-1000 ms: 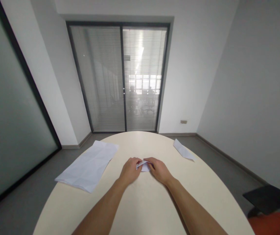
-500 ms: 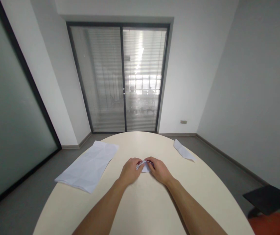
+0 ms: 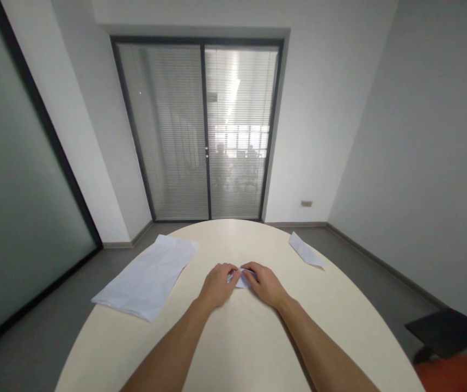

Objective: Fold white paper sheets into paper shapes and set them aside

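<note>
most of the small folded piece of white paper (image 3: 242, 279) is hidden under fingertips; only a pale wedge shows between the two hands, too small to make out its folds. it lies near the middle of the round cream-coloured worktop (image 3: 237, 348), whose near edge is cut off at the bottom of the view. both forearms are also cut off there, bare and stretched forward, converging toward the paper.

the left hand (image 3: 217, 284) rests knuckles-up with its fingers curled down, pinching the paper's left end. the right hand (image 3: 266, 283) mirrors it, its fingers bent over the right end and clamped on it. the hands sit close together, fingertips nearly meeting over the paper, wrists low on the worktop.

a large creased sheet of white paper (image 3: 147, 275) lies flat to the left, well apart from the hands, one corner hanging over the rim. a narrow folded white paper slip (image 3: 306, 251) lies near the far right rim. at the lower right a black chair back (image 3: 446, 329) and an orange surface (image 3: 458, 375) are only partly in view. behind the dark-framed glass door with blinds (image 3: 201, 130), dim shapes are too blurred to tell.
</note>
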The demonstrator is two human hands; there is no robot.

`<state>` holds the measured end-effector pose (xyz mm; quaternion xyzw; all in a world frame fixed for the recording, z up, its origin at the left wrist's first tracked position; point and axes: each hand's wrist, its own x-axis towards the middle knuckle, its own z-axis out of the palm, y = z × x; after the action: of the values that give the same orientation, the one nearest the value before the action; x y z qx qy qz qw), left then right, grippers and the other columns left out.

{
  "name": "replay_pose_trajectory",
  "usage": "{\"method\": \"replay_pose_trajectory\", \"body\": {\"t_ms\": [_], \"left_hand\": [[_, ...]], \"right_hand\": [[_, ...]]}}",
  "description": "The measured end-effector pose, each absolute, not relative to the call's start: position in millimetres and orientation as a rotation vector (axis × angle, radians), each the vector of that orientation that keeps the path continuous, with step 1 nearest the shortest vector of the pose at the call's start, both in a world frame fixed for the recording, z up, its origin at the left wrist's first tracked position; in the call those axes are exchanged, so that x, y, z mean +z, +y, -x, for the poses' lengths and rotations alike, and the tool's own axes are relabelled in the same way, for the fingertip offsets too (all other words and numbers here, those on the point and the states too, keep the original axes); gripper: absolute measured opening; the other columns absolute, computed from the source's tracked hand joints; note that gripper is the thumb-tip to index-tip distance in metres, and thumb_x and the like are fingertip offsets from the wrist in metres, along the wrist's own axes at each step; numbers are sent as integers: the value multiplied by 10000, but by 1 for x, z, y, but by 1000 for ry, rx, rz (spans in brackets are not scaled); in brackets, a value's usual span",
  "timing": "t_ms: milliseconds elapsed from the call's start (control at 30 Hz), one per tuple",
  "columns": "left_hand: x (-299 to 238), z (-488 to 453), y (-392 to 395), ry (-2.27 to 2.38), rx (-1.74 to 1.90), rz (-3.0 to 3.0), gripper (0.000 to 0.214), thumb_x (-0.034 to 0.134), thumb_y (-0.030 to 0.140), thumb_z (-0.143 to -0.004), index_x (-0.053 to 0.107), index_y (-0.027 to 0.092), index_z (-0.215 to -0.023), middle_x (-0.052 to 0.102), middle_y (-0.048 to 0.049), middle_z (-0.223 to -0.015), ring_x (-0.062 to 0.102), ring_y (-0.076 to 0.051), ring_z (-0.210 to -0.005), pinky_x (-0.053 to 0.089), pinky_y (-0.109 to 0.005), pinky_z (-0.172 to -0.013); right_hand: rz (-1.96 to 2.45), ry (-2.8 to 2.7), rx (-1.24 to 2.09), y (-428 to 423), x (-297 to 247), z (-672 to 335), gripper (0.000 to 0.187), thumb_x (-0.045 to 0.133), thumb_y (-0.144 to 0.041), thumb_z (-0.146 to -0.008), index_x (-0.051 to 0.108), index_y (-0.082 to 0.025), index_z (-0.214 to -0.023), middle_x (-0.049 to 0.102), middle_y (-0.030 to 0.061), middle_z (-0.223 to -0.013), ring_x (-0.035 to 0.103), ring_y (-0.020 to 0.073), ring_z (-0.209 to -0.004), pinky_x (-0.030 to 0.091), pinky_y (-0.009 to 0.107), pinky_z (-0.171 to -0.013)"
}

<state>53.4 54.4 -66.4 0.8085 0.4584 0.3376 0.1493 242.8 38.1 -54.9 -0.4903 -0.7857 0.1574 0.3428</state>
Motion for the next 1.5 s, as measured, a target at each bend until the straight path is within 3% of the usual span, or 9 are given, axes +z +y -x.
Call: {"method": "replay_pose_trajectory", "body": {"t_ms": [533, 733, 1067, 1300, 1500], "left_hand": [[-69, -53, 56, 1312, 984, -2340, 315, 460, 417, -969, 688, 203, -1001, 697, -61, -958, 600, -202, -917, 448, -302, -837], [-68, -53, 55, 1296, 977, -2342, 319, 444, 400, -978, 687, 197, -1015, 704, -59, -970, 600, -206, -922, 443, -308, -845], [-71, -53, 59, 1349, 931, -2417, 458, 247, 347, -1033, 644, 179, -880, 689, -82, -889, 613, -206, -861, 454, -314, -802], [-73, -52, 60, 1233, 1024, -2283, 411, 296, 360, -1021, 633, 184, -1177, 701, -105, -1120, 636, -225, -1046, 461, -344, -937], [-73, -51, 61, 1214, 1030, -2169, 500, 314, 435, -1012, 512, 157, -1378, 591, -129, -1357, 560, -233, -1239, 403, -365, -1059]], "right_hand": [[1265, -2034, 426, 36, -53, -243, 323, 443, -388, -971, 686, -213, -1094, 732, 71, -1056, 662, 208, -957, 481, 316, -877], [1235, -2032, 440, 39, -55, -243, 383, 425, -417, -977, 705, -205, -1130, 720, 88, -1148, 651, 228, -1068, 459, 344, -962], [1203, -1903, 460, 39, -53, -242, 299, 486, -411, -956, 699, -224, -1052, 741, 66, -1036, 678, 217, -933, 511, 337, -857], [1115, -1993, 470, 37, -53, -242, 340, 518, -373, -944, 656, -235, -1223, 696, 79, -1203, 656, 226, -1064, 512, 372, -949], [980, -2150, 444, 34, -49, -241, 481, 567, -386, -924, 535, -259, -1387, 591, 69, -1377, 568, 239, -1246, 428, 409, -1088]]}}
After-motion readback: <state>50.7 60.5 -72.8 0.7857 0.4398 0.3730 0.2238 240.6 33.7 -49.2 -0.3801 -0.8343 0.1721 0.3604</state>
